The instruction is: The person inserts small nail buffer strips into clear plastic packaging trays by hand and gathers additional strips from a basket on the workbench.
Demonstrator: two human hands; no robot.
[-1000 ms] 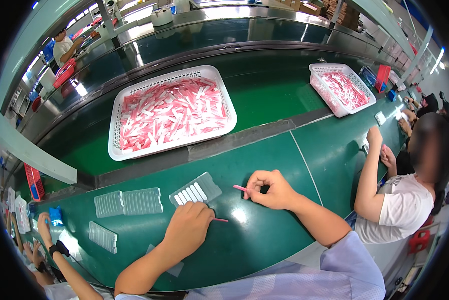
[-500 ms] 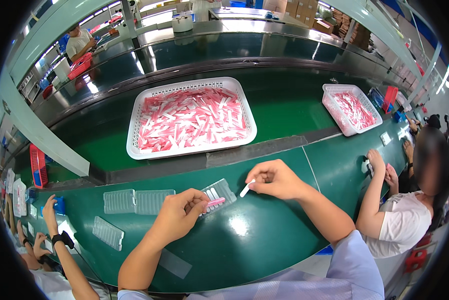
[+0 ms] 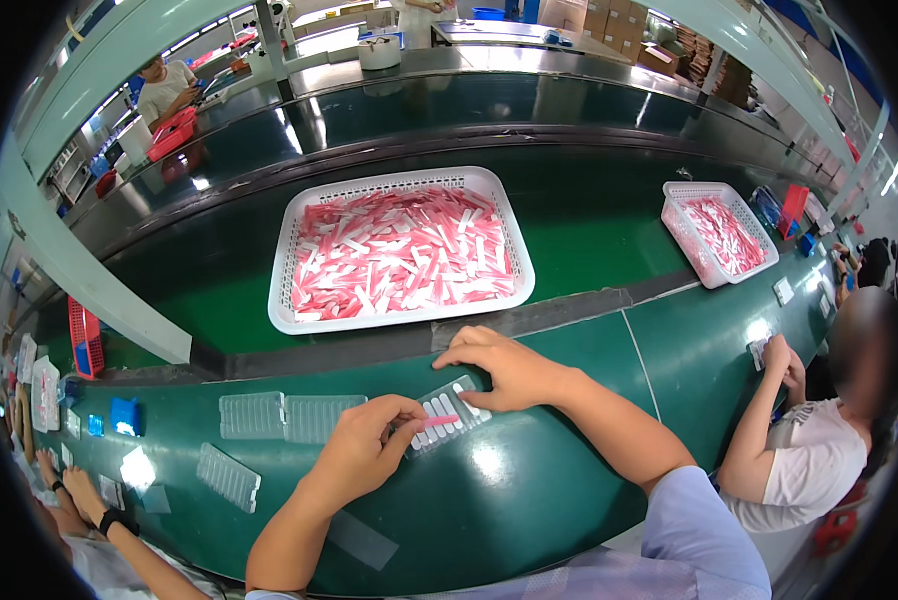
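Observation:
My left hand (image 3: pixel 369 440) is closed, pinching a small pink stick (image 3: pixel 443 420) between thumb and fingertips. The stick juts out over a clear slotted plastic tray (image 3: pixel 428 446) on the green worktop. Several white, round-ended sticks (image 3: pixel 435 434) lie side by side in the tray's slots. My right hand (image 3: pixel 509 370) spans the tray's far right end with fingers and thumb apart. Its thumb touches a white stick (image 3: pixel 459 392) in a slot near that end. Part of the tray is hidden under both hands.
A large white basket (image 3: pixel 279 270) heaped with pink and white sticks stands beyond the worktop; a smaller one (image 3: pixel 704 272) is further right. Clear slotted trays (image 3: pixel 252 415) (image 3: pixel 325 418) (image 3: pixel 229 478) and a flat clear sheet (image 3: pixel 363 540) lie on the left. Co-workers sit on both sides.
My right hand has come left from beside the tray to its far end, bringing the white stick down there. My left hand still pinches the pink stick. The view has shifted slightly.

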